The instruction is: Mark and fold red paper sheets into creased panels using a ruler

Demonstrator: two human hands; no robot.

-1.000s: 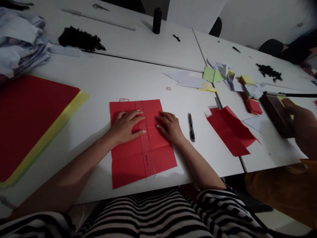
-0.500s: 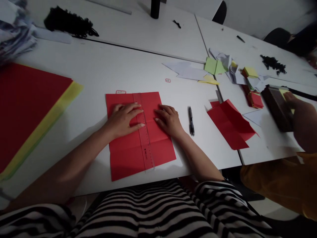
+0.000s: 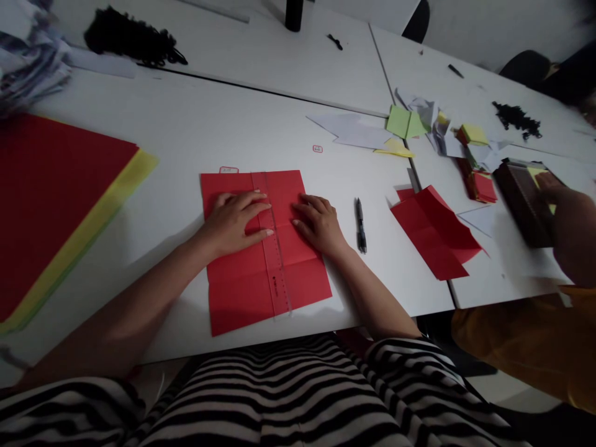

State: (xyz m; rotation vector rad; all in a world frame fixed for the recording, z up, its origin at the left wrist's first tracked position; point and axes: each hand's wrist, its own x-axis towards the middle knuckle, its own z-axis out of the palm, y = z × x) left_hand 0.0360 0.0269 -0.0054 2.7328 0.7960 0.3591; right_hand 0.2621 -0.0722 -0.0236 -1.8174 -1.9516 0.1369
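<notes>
A creased red paper sheet [image 3: 242, 292] lies flat on the white table [image 3: 195, 130] in front of me. A clear ruler [image 3: 277, 273] runs lengthwise down the sheet's middle. My left hand [image 3: 235, 222] rests flat with its fingers stretched out, the fingertips on the ruler. My right hand [image 3: 318, 223] lies palm down on the sheet just right of the ruler, fingers slightly curled and touching the paper. A black pen [image 3: 360, 225] lies on the table a little to the right of my right hand.
A stack of red and yellow sheets [image 3: 56, 205] lies at the left. A folded red sheet [image 3: 435, 233] and scattered green, yellow and white paper pieces [image 3: 410, 124] lie to the right. Another person's hand [image 3: 565, 217] holds a dark box [image 3: 521, 198] at the far right.
The view has dipped slightly since a second ago. My hands, the ruler and the sheet keep their places. The other person's hand has shifted a little on the dark box.
</notes>
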